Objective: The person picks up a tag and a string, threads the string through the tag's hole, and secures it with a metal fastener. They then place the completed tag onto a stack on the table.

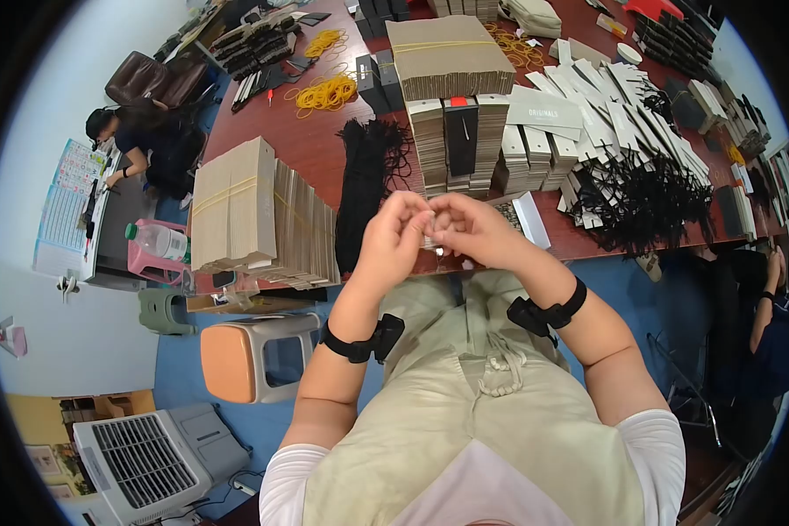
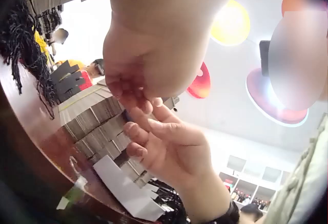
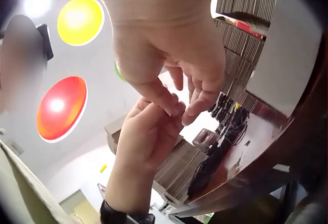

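Observation:
The left hand (image 1: 393, 235) and right hand (image 1: 480, 231) meet at the fingertips over the table's near edge. In the left wrist view, the left hand (image 2: 148, 60) has its fingers bent inward beside the right hand (image 2: 177, 150), whose fingers are loosely curved. A small gap shows between the right thumb and forefinger in the right wrist view, where the right hand (image 3: 169, 50) hangs above the left hand (image 3: 148, 137). Whether anything small sits between the left fingertips cannot be told. Behind the hands stand card stacks (image 1: 428, 145) and a small white box (image 1: 531, 219).
Banded brown cardboard stacks (image 1: 237, 206) and black cords (image 1: 359, 188) lie to the left. White tags (image 1: 618, 114) with tangled black strings (image 1: 644, 197) cover the right side. Yellow rubber bands (image 1: 326, 93) lie farther back. A stool (image 1: 228, 364) stands below the table at left.

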Motion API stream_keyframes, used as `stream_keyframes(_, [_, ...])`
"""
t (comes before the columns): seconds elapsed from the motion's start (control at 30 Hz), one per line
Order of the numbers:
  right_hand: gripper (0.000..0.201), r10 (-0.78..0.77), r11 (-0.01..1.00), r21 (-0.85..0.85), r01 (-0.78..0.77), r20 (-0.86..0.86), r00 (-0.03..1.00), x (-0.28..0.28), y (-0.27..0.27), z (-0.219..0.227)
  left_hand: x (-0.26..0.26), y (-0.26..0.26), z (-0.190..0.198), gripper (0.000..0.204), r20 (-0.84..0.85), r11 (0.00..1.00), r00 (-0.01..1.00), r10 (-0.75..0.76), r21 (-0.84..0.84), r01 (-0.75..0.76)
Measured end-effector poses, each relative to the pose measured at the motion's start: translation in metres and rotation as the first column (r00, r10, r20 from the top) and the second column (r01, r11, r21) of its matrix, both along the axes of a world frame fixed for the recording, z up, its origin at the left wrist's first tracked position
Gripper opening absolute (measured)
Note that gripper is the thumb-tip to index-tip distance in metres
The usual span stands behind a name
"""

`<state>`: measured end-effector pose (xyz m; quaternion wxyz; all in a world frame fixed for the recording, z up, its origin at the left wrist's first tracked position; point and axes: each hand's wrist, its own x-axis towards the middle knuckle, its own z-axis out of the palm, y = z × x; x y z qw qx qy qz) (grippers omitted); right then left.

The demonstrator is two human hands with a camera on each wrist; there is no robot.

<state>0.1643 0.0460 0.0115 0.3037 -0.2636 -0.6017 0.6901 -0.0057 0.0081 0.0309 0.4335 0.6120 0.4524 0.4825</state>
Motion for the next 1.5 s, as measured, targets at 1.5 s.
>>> stream_keyframes(1.5, [0.018, -0.075, 0.981, -0.192, -0.026, -0.501, 0.862, 0.058, 0.013, 0.000, -0.037, 0.004, 0.001, 0.009, 0.338, 0.946, 0.922, -0.189, -0.189, 0.263])
